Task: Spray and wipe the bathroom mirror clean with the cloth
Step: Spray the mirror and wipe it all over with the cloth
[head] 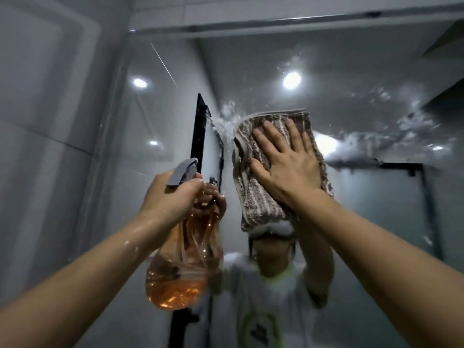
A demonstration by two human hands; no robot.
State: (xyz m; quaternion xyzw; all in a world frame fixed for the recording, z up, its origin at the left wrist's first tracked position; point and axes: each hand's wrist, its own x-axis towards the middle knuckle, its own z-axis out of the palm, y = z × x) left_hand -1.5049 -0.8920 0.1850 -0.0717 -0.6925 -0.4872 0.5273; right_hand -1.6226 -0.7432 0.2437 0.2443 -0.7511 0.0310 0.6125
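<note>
The cloth [263, 209], brown with pale stripes and a nubby pile, lies flat against the mirror [351, 79] under the right hand [288, 162], whose fingers are straight and spread. It covers the upper part of the reflected person. The left hand [170, 197] curls round the neck of a clear spray bottle [185, 267], fingertips out of sight behind it. Orange liquid sits in the bottle's rounded bottom. White splashes [227, 116] fleck the glass. Glossy grey tiles [50, 121] line the left wall.
</note>
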